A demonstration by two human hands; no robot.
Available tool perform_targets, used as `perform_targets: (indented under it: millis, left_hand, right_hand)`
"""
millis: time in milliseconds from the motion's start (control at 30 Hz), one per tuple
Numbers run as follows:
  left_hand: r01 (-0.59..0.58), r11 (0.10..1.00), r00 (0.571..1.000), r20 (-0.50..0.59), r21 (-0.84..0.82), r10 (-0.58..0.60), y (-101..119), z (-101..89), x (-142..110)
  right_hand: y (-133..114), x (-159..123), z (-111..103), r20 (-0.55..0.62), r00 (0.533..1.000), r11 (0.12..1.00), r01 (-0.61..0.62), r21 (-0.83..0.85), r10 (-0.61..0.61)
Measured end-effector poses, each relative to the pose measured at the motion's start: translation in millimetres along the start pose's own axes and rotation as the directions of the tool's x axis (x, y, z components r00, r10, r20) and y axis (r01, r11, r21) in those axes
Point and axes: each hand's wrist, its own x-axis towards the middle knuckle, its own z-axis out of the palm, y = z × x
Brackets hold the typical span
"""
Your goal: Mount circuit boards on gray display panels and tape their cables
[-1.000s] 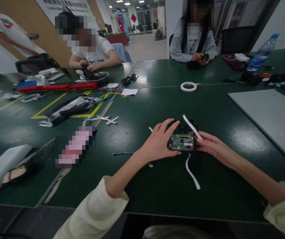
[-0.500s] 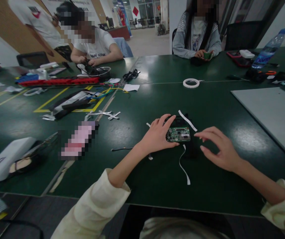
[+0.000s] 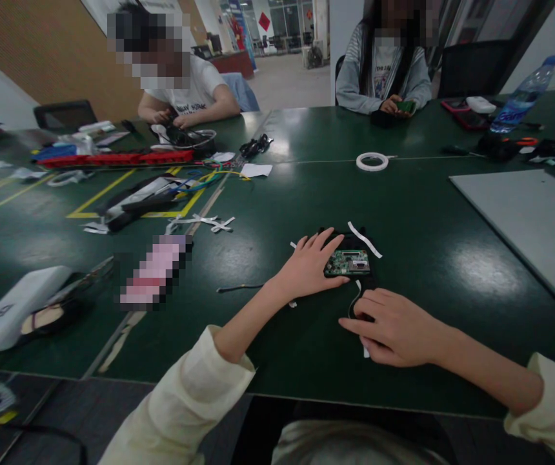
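A small green circuit board (image 3: 349,262) lies on a black part (image 3: 352,240) on the dark green table. My left hand (image 3: 309,261) rests over the board's left side, its fingers spread and its thumb along the near edge. Nearer me, my right hand (image 3: 391,326) is curled low over a thin white strip (image 3: 357,285); the strip's ends show above and below the fingers, while its middle is hidden. Across the black part's upper right lies another white strip (image 3: 365,239). A thin dark cable (image 3: 239,287) extends left from beneath my left forearm.
On the left are a phone (image 3: 154,268) and a white power-bank-like case (image 3: 19,307). A white tape roll (image 3: 372,161) lies farther back. To the right are a grey panel (image 3: 524,213) and a water bottle (image 3: 524,97). Two people sit across the table.
My right hand has moved left and toward me, down onto the near white strip, and its fingers have curled. My left hand stays on the board. The standing person at the back left has left view.
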Motion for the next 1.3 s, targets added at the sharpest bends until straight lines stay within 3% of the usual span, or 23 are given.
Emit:
perform_targets:
  millis: [367, 567, 867, 967, 1067, 1167, 1300]
  left_hand:
    - [-0.013, 0.999, 1.0, 0.002, 0.05, 0.013, 0, 2.2, -2]
    - [-0.006, 0.998, 1.0, 0.005, 0.061, 0.006, 1, 3.9, -4]
    - [0.0, 0.998, 1.0, 0.025, 0.065, -0.002, 1, 2.8, -6]
    - [-0.005, 0.998, 1.0, 0.019, 0.068, 0.004, 0, 4.0, -6]
    - [-0.007, 0.997, 1.0, 0.012, 0.073, 0.007, 0, 5.5, -6]
    - [-0.017, 0.998, 1.0, 0.025, 0.065, 0.016, 0, 5.4, -7]
    - [-0.021, 0.999, 0.999, 0.036, 0.046, 0.019, 0, 4.2, -7]
  right_hand:
    - [1, -4, 4, -0.154, 0.984, 0.981, -0.06, 0.185, 0.089]
    - [7, -2, 4, -0.213, 0.943, 0.918, -0.168, 0.36, 0.256]
    - [1, 1, 5, -0.047, 0.933, 0.842, -0.299, 0.449, 0.357]
    - [-5, 4, 8, 0.024, 0.901, 0.719, -0.362, 0.593, 0.433]
    - [-11, 8, 6, 0.082, 0.847, 0.488, -0.379, 0.786, 0.525]
    - [-12, 14, -5, 0.089, 0.812, 0.291, -0.306, 0.906, 0.577]
    - [-9, 26, -24, 0.005, 0.783, 0.233, -0.191, 0.954, 0.622]
